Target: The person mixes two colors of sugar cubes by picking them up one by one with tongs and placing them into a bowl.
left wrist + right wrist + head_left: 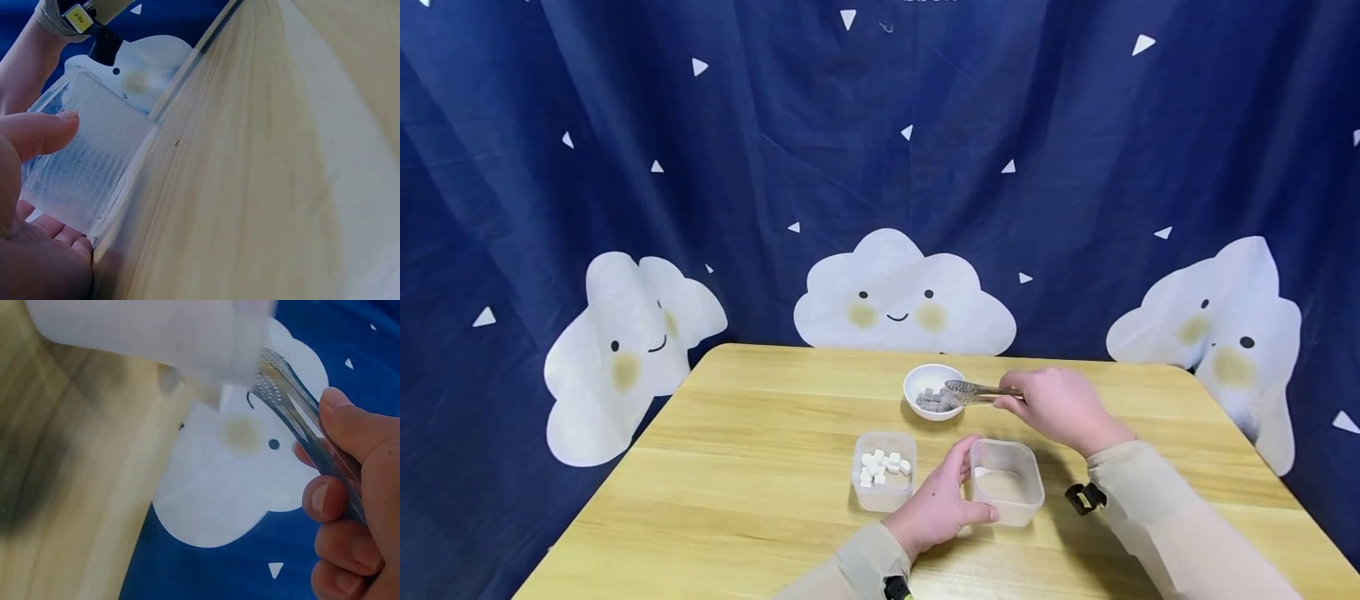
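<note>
My right hand (pixel 1060 408) grips a pair of metal tongs (pixel 985 389) with perforated tips. Those tips reach over the white bowl (pixel 925 382), where small grey cubes (pixel 932 402) lie. Seen from the right wrist, the fingers curl round the tongs' arms (pixel 312 440), whose tips partly pass behind a translucent container (pixel 144 325). My left hand (pixel 940 504) holds a translucent square plastic container (pixel 1018 512) at its left side, thumb on the near wall and fingers toward the far side. The left wrist view shows the thumb against this container (pixel 94 137).
A second translucent container (pixel 883 502) with several white cubes (pixel 880 465) stands left of my left hand. Everything is on a light wooden table (pixel 737 467). A blue curtain (pixel 880 183) with white clouds hangs behind the table's far edge.
</note>
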A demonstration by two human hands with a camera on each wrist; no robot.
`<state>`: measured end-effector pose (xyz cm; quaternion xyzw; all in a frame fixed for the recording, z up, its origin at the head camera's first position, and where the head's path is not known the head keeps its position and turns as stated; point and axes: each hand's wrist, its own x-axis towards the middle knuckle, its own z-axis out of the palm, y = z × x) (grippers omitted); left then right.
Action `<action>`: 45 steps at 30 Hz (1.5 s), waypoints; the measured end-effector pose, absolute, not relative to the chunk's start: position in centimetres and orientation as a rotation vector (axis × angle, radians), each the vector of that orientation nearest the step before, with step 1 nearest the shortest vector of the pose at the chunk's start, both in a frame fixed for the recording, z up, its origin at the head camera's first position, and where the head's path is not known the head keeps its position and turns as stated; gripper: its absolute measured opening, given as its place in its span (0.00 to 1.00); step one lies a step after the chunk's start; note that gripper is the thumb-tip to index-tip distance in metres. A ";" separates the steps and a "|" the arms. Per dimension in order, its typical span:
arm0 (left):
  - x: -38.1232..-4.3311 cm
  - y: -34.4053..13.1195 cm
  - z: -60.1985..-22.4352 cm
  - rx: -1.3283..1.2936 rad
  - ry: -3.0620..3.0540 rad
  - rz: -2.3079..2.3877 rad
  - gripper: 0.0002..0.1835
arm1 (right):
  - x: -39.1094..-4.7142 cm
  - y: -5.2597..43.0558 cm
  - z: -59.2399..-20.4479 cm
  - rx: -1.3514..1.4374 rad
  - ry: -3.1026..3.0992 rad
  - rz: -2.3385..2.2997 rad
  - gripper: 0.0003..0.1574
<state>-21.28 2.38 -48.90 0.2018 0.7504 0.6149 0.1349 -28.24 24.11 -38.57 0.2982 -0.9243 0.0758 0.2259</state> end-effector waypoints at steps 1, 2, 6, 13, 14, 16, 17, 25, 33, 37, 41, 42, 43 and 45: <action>-21.2 2.4 -48.9 0.583 2.172 1.784 0.56 | -28.2 24.1 -38.7 0.822 -2.555 0.213 0.11; -21.2 2.4 -48.9 0.581 2.170 1.786 0.56 | -28.1 24.0 -38.8 0.822 -2.560 0.217 0.12; -20.9 2.3 -48.9 0.584 2.161 1.795 0.56 | -27.7 23.9 -38.9 0.804 -2.591 0.226 0.14; -20.7 2.6 -48.5 0.572 2.195 1.777 0.58 | -26.6 24.4 -37.6 0.818 -2.700 0.288 0.27; -20.6 2.7 -48.4 0.566 2.205 1.769 0.59 | -26.4 24.6 -37.4 0.818 -2.712 0.299 0.29; -20.5 2.7 -48.2 0.553 2.219 1.757 0.62 | -26.1 24.7 -37.0 0.820 -2.725 0.309 0.31; -20.4 2.7 -48.1 0.547 2.220 1.755 0.63 | -26.0 24.8 -36.7 0.820 -2.728 0.309 0.31; -19.5 2.4 -46.7 0.511 2.343 1.678 0.67 | -24.9 25.5 -35.1 0.793 -2.715 0.272 0.16; -17.2 -0.3 -42.9 0.591 2.378 1.624 0.62 | -23.3 25.4 -33.5 0.787 -2.769 0.252 0.15; -16.7 -2.7 -41.3 0.692 2.417 1.585 0.60 | -22.6 24.9 -32.6 0.786 -2.765 0.245 0.16; -16.7 -5.1 -40.9 0.711 2.462 1.568 0.60 | -22.1 24.1 -32.5 0.809 -2.754 0.230 0.15; -16.8 -5.8 -41.0 0.703 2.473 1.576 0.60 | -22.1 23.9 -32.5 0.817 -2.749 0.228 0.15; -17.0 -6.4 -41.0 0.688 2.490 1.579 0.59 | -22.0 23.7 -32.6 0.825 -2.745 0.230 0.15; -17.3 -7.7 -41.2 0.649 2.532 1.574 0.59 | -21.9 23.2 -32.9 0.839 -2.734 0.238 0.15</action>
